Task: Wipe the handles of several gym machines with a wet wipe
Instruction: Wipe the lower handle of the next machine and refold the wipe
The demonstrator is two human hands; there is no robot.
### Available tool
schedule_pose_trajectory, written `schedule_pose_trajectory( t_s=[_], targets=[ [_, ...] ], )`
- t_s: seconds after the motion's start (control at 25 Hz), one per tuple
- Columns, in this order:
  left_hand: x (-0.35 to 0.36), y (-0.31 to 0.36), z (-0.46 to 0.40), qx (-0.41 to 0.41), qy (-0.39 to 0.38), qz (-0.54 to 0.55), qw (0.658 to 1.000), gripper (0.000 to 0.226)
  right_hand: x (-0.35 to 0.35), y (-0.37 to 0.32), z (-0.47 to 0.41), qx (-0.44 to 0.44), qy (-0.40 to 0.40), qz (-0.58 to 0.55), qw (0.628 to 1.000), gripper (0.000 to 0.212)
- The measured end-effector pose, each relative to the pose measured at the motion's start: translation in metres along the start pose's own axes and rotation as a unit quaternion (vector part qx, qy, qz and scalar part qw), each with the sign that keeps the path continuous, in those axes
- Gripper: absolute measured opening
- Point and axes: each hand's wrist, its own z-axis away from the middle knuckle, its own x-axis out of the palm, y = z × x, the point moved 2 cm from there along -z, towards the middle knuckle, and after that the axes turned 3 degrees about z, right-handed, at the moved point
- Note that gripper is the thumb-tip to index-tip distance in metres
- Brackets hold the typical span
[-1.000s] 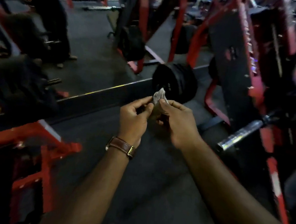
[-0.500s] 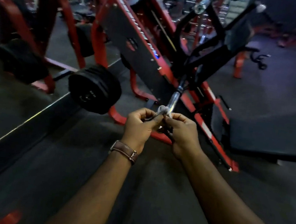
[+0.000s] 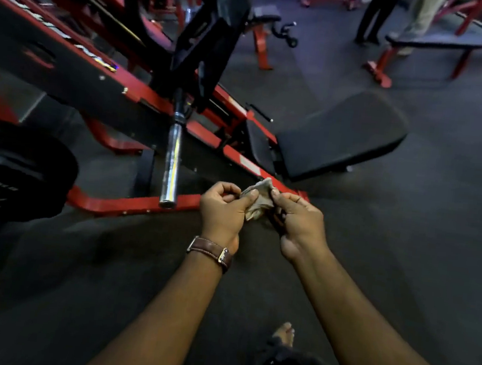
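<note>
- Left hand [image 3: 223, 207] and right hand [image 3: 298, 218] are each pinching the wet wipe [image 3: 257, 202] at chest-front, seemingly opening it out for wiping.
- The chrome bar [image 3: 172, 157] is waiting just left, untouched.

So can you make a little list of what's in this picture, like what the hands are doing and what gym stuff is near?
place: gym with a dark floor
left hand: pinches one side of the wet wipe; brown watch strap on the wrist
right hand: pinches the other side of the wipe
wipe: crumpled, held between both hands, touching no machine
nearest machine part: shiny metal bar, left of the hands
machine: red frame, black seat pad
also near: black weight plate at far left
wiping: not happening at this moment
</note>
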Motion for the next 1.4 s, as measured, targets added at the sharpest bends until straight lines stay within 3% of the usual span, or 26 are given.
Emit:
schedule_pose_trajectory(
  t_s=[0.24,0.48,0.68,0.88,1.0,1.16,1.4],
  targets=[
    [0.1,-0.062,-0.074,-0.053,-0.035,-0.057,0.996,0.03,-0.059,-0.036,-0.109,-0.005,0.058,0.016,0.998,0.024],
    [0.181,-0.107,-0.142,-0.091,-0.102,-0.102,0.985,0.03,-0.086,-0.069,-0.213,0.024,0.049,0.043,0.998,0.034],
    [0.212,-0.143,-0.205,-0.135,-0.141,-0.143,0.97,0.039,-0.085,-0.08,-0.283,0.045,0.054,0.044,0.997,0.025],
    [0.234,-0.182,-0.303,-0.135,-0.143,-0.218,0.956,0.029,-0.071,-0.065,-0.371,0.021,0.072,0.11,0.991,0.057],
    [0.253,-0.201,-0.364,-0.141,-0.166,-0.268,0.939,0.018,-0.063,-0.06,-0.431,0.011,0.13,0.142,0.981,0.04],
    [0.271,-0.237,-0.445,-0.185,-0.201,-0.331,0.903,0.018,-0.053,-0.04,-0.515,0.068,0.205,0.126,0.968,0.012],
    [0.271,-0.313,-0.523,-0.286,-0.184,-0.362,0.868,0.005,-0.058,0.025,-0.614,0.173,0.281,0.056,0.942,0.013]
  ],
)
